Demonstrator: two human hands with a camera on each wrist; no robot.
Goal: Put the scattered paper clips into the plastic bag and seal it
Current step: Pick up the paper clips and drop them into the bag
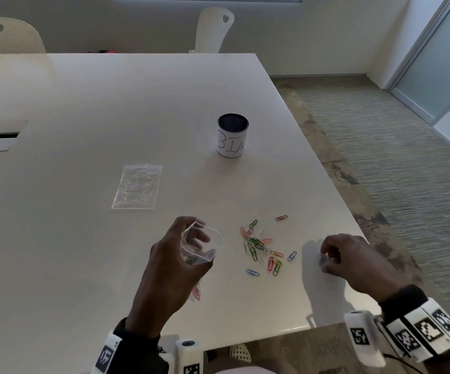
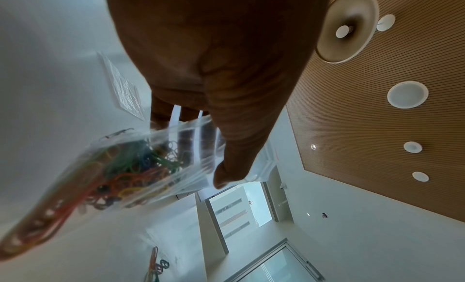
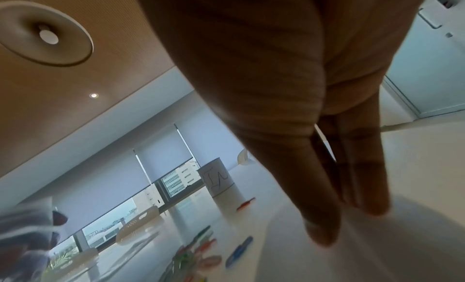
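My left hand (image 1: 191,238) holds a clear plastic bag (image 1: 202,249) upright above the table, its mouth held open. Inside it lie several coloured paper clips (image 2: 130,167), with the thumb (image 2: 234,147) pressed on the bag's rim. More coloured paper clips (image 1: 258,247) lie scattered on the white table (image 1: 83,265) between my hands, and show low in the right wrist view as a blurred pile (image 3: 201,252). My right hand (image 1: 326,259) is at the table to their right, fingertips pointing down. A bluish blur sits under them. The right wrist view shows thumb and fingers (image 3: 372,202) apart, nothing between them.
A second clear bag (image 1: 137,186) lies flat further back on the left. A dark cup with a white label reading BIN (image 1: 232,136) stands behind the clips. The table's right edge (image 1: 353,220) runs close to my right hand. Two white chairs stand at the far side.
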